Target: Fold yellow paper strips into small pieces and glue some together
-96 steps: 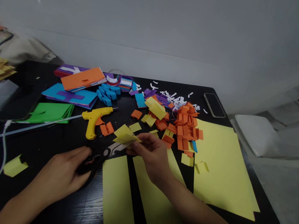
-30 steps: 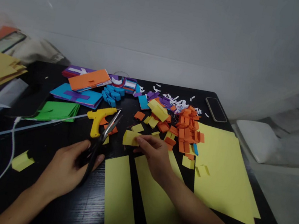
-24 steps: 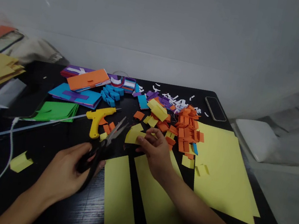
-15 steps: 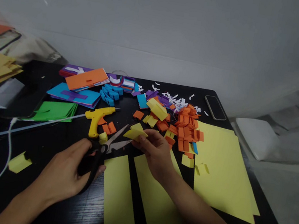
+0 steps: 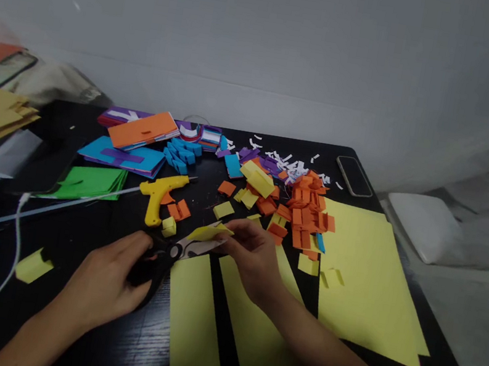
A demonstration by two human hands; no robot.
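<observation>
My left hand [image 5: 108, 282] is closed around the black handles of a pair of scissors [image 5: 174, 251], whose blades point right. A small folded piece of yellow paper [image 5: 208, 233] lies along the blades, pinched between the thumb and fingers of my right hand [image 5: 253, 259]. Beneath my hands, two strips of yellow paper [image 5: 197, 325] lie side by side on the black table [image 5: 136, 352]. Just behind the scissors is a yellow glue gun [image 5: 158, 197], with small orange paper pieces [image 5: 180, 210] and a curled yellow piece [image 5: 169, 226] near it.
Orange folded papers [image 5: 306, 209] are heaped right of centre, with white and purple scraps behind. Large yellow sheets [image 5: 364, 278] lie at right, below a phone [image 5: 354, 176]. Blue [image 5: 122, 155], green [image 5: 92, 182] and orange paper stacks [image 5: 143, 130] stand at left, near a white cable [image 5: 14, 244].
The scissor blades have come closer together on the yellow piece in my right hand. A small yellow piece now lies on the table just behind the blades.
</observation>
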